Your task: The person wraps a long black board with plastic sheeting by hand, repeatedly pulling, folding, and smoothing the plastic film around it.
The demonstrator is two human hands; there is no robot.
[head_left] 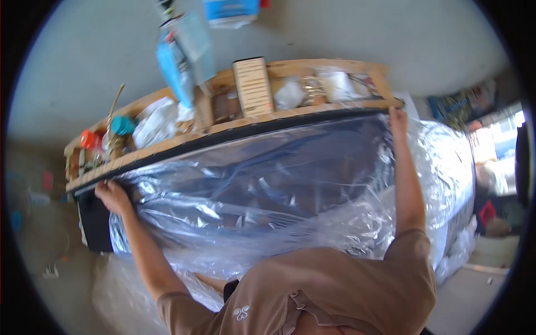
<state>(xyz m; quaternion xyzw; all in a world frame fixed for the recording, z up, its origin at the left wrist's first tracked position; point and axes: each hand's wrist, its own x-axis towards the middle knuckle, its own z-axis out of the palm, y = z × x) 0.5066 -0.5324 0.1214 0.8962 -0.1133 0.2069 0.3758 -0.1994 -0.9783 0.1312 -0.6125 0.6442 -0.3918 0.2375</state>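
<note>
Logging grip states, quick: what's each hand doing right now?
Left hand: closed at the black strip's left end; exact grip unclear.
Right hand: closed at the wooden frame's right corner; exact grip unclear.

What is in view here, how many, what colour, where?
Plastic sheeting: uncounted, clear, middle
Wooden tray: one, tan, beyond sheeting
Strip: one, black, tray's near edge
Panel: one, cream, lined, on tray
Crumpled bags: two or more, white, in tray
Round item: one, teal, tray's left
Package: one, blue, top
Long item: one, blue, upper left
Shirt: one, brown, bottom
Left hand: one, bare, strip's left end
Right hand: one, bare, tray's right end
</note>
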